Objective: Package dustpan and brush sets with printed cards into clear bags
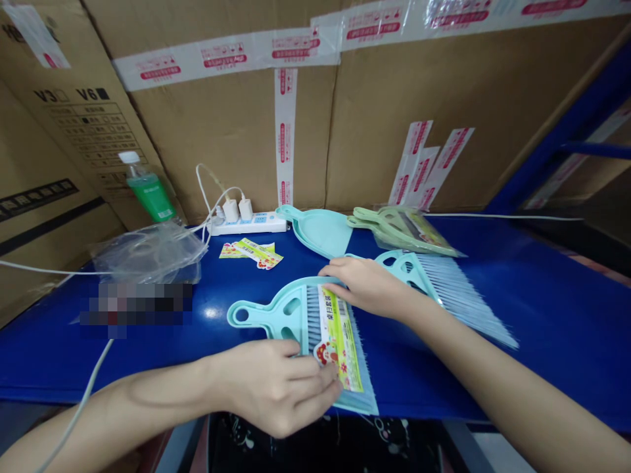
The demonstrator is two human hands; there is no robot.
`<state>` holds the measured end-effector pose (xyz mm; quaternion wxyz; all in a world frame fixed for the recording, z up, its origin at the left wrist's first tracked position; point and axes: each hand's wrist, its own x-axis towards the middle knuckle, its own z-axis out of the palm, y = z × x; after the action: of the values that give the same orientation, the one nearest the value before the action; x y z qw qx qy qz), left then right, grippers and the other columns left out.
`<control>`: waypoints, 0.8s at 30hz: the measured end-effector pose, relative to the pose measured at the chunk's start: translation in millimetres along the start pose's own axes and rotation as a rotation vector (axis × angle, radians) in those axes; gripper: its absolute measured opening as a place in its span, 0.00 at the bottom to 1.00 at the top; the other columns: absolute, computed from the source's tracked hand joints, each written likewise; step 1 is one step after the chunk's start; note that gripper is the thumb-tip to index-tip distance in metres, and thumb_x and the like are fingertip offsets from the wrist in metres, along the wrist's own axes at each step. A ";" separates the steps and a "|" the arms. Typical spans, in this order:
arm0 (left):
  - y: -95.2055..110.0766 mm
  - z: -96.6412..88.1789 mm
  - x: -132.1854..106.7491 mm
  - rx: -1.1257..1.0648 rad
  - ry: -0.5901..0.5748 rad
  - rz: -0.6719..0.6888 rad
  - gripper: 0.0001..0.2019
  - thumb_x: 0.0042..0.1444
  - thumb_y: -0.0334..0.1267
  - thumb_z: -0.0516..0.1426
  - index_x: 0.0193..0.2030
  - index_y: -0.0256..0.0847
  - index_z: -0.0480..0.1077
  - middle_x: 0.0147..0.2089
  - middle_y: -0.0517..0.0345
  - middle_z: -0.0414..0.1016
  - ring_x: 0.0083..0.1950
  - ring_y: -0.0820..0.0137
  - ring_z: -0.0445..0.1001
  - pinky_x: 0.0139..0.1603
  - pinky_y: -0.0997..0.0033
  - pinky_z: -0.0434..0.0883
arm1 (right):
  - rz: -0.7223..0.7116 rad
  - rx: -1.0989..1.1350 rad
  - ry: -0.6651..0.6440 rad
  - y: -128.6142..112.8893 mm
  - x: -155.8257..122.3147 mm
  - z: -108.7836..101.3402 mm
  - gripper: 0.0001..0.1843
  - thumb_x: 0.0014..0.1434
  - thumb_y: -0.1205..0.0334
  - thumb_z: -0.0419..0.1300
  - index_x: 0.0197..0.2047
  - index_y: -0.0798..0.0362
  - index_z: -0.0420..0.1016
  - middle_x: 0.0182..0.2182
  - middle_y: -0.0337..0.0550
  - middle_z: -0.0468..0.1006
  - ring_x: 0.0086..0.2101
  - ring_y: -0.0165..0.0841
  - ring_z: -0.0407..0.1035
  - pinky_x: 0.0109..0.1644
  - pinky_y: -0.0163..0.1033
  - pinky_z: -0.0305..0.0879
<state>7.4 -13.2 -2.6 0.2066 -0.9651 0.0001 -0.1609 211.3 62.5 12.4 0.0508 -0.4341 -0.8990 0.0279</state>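
A teal hand brush (276, 309) lies on the blue table (542, 295) in front of me, bristles toward the near edge. A yellow-green paper label (338, 338) lies across its bristles. My left hand (276, 387) pinches the label's near end against the bristles. My right hand (365, 286) rests on the label's far end, fingers pressed down flat on it. A second teal brush (444, 282) lies just right of my right hand.
A teal dustpan (320, 230) and a bagged green brush set (404, 230) lie behind. Loose labels (251, 251), a white power strip (246, 223), clear plastic bags (152, 253) and a green bottle (150, 190) sit at left. Taped cardboard boxes (394, 118) wall the back.
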 end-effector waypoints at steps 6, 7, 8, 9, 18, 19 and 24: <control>-0.3 -0.2 -0.4 -0.015 0.012 -0.002 0.10 0.61 0.30 0.52 0.43 0.33 0.74 0.46 0.51 0.78 0.34 0.74 0.70 0.21 0.74 0.64 | -0.009 -0.001 0.013 1.1 -0.9 0.6 0.11 0.62 0.64 0.53 0.43 0.52 0.76 0.41 0.45 0.78 0.41 0.39 0.72 0.40 0.40 0.65; -0.4 -0.2 -0.3 -0.021 0.010 -0.005 0.10 0.62 0.29 0.51 0.43 0.33 0.74 0.45 0.52 0.78 0.34 0.74 0.70 0.21 0.74 0.64 | -0.005 -0.001 0.008 1.1 -1.1 0.4 0.11 0.62 0.64 0.53 0.43 0.52 0.76 0.42 0.45 0.78 0.41 0.39 0.72 0.40 0.40 0.65; -0.5 -0.2 -0.2 -0.027 0.007 -0.010 0.11 0.62 0.29 0.51 0.43 0.33 0.74 0.44 0.53 0.78 0.33 0.75 0.70 0.21 0.74 0.64 | -0.001 -0.002 0.006 1.1 -1.3 0.2 0.11 0.62 0.64 0.52 0.43 0.52 0.75 0.42 0.45 0.78 0.42 0.39 0.72 0.40 0.40 0.65; -0.7 0.1 -0.1 -0.033 0.006 -0.017 0.11 0.62 0.29 0.51 0.43 0.33 0.74 0.42 0.54 0.78 0.33 0.75 0.70 0.20 0.73 0.64 | 0.000 -0.004 0.007 1.2 -1.4 0.0 0.11 0.62 0.64 0.52 0.43 0.52 0.75 0.42 0.45 0.78 0.42 0.39 0.72 0.40 0.40 0.65; -6.6 3.4 -0.8 -0.001 0.000 -0.078 0.11 0.63 0.29 0.49 0.42 0.35 0.73 0.37 0.56 0.77 0.30 0.76 0.69 0.24 0.73 0.66 | 0.033 -0.033 0.035 3.4 1.3 2.1 0.14 0.62 0.65 0.51 0.48 0.52 0.73 0.44 0.46 0.78 0.43 0.40 0.72 0.42 0.41 0.66; -7.1 3.5 -0.7 0.001 -0.001 -0.087 0.11 0.63 0.29 0.49 0.42 0.35 0.73 0.37 0.56 0.77 0.30 0.76 0.69 0.24 0.73 0.66 | 0.039 -0.030 0.034 3.0 1.4 2.2 0.15 0.63 0.66 0.50 0.50 0.52 0.73 0.45 0.47 0.77 0.44 0.40 0.72 0.43 0.42 0.66; -7.4 4.4 -1.5 0.028 -0.019 -0.109 0.09 0.63 0.29 0.50 0.43 0.35 0.71 0.37 0.56 0.77 0.30 0.75 0.70 0.22 0.73 0.63 | 0.055 -0.019 0.026 1.1 0.9 2.0 0.20 0.63 0.69 0.47 0.55 0.53 0.69 0.48 0.49 0.76 0.48 0.42 0.70 0.47 0.45 0.67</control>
<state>6.9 -4.6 -3.9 0.2111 -0.9621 -0.0567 -0.1627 211.4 63.9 10.3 0.0574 -0.4594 -0.8862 0.0152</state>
